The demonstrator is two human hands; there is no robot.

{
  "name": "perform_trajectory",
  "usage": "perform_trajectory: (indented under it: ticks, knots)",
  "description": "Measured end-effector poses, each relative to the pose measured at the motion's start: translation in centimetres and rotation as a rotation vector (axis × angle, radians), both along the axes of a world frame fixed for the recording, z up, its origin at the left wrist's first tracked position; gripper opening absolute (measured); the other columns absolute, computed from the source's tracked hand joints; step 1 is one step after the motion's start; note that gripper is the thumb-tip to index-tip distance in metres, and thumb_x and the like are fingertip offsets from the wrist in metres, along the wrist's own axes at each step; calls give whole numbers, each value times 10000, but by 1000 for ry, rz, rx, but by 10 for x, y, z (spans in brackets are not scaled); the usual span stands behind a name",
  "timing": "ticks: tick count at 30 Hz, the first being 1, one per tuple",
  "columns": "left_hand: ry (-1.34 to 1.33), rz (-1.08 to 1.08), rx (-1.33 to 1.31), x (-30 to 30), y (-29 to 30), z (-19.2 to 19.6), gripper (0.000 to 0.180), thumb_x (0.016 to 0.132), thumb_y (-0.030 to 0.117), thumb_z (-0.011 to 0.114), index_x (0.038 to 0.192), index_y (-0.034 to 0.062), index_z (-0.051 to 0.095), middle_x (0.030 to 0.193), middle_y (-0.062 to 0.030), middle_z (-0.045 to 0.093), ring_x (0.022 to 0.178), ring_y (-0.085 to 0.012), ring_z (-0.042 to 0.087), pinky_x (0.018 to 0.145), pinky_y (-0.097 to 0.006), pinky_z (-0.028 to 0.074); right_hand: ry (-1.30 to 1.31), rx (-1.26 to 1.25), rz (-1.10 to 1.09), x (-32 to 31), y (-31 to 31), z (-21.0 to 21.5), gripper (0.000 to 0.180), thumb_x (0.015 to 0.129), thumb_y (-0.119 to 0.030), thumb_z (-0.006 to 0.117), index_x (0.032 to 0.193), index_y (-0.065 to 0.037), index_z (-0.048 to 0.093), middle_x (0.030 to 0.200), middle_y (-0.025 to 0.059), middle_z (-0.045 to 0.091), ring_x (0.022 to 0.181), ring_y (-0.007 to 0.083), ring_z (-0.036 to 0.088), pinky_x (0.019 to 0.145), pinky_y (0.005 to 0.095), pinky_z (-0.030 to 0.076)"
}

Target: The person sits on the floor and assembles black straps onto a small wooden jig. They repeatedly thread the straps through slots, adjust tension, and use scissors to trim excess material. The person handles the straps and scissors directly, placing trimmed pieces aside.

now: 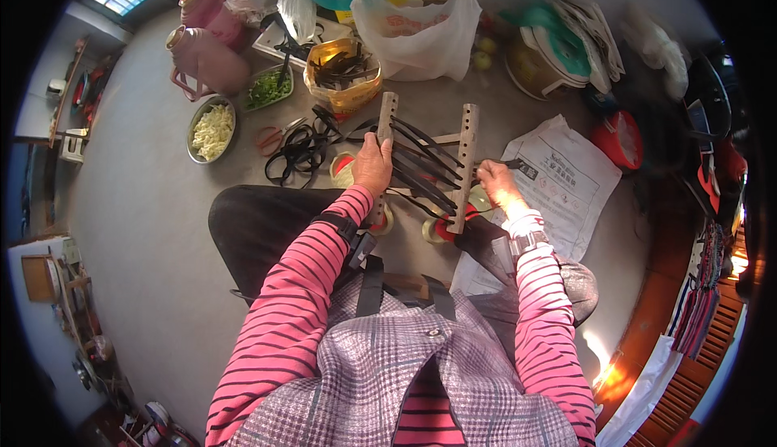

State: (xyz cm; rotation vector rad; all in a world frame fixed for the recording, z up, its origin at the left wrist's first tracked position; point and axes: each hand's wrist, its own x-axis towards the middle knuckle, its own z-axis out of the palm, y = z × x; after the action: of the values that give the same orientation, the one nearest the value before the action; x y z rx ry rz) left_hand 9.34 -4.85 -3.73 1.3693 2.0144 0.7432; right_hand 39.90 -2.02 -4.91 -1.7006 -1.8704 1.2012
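1. Wooden frame (427,164): two upright slats with holes along them, joined by a crosspiece, held above the person's lap and the grey floor (146,204). Dark strips (421,168) run slantwise from slat to slat.
2. Left hand (372,168): fingers closed round the left slat near its middle, thumb side toward the camera. Grip appears firm.
3. Right hand (495,182): fingers pinched shut on the end of one dark strip, just beside the right slat. The fingertips themselves are too small to make out in detail.
4. Handling, as judged: the frame looks stiff and light, best steadied by a slat as now. The strips look thin, limp and possibly slick; they are best taken near the end, close to the hole, and pulled evenly so they do not tear.
5. Surroundings: a loose heap of dark strips (301,149) lies on the floor beyond the left hand; a yellow tub (344,75) holds more. A metal bowl (212,130) of pale shreds stands to the left, a white plastic bag (417,30) beyond the frame, and a printed white sack (558,180) lies flat to the right.
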Motion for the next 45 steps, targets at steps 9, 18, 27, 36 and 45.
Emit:
perform_trajectory:
  ticks: [9,18,27,36,45]
  knots:
    - [51,-24,137,-5,0,1,346,918,338,527,1102,51,464,1089,-175,534,981,-386,556,791,-479,453,-776,505,-399,153,11,-8,278,848,-220,519,837,39,621,854,214,658,849,440,611,747,502,486]
    - [-14,55,197,-10,5,-5,266,918,270,525,1063,49,493,1064,-171,547,966,-387,548,813,-450,449,-600,334,-674,132,3,13,336,834,-101,552,1161,-23,564,1014,255,644,1009,419,603,879,469,466]
    - [103,-237,176,-48,58,-12,358,811,46,525,1168,66,528,1099,-165,619,1052,-365,554,887,-433,454,243,-308,-104,-4,0,22,275,900,-104,515,1158,-67,602,636,-32,499,551,59,446,514,222,382]
    - [231,-429,72,-66,82,8,206,794,125,517,932,44,646,917,-187,663,925,-379,612,823,-445,481,63,-133,-11,-12,-2,22,196,877,-155,565,735,-24,532,578,26,538,539,115,506,509,287,397]
    - [288,-609,48,-92,98,17,144,774,130,537,857,39,610,837,-203,637,839,-398,600,755,-436,473,-305,129,41,14,7,21,222,834,-210,581,827,12,591,785,206,623,769,375,624,698,431,469]
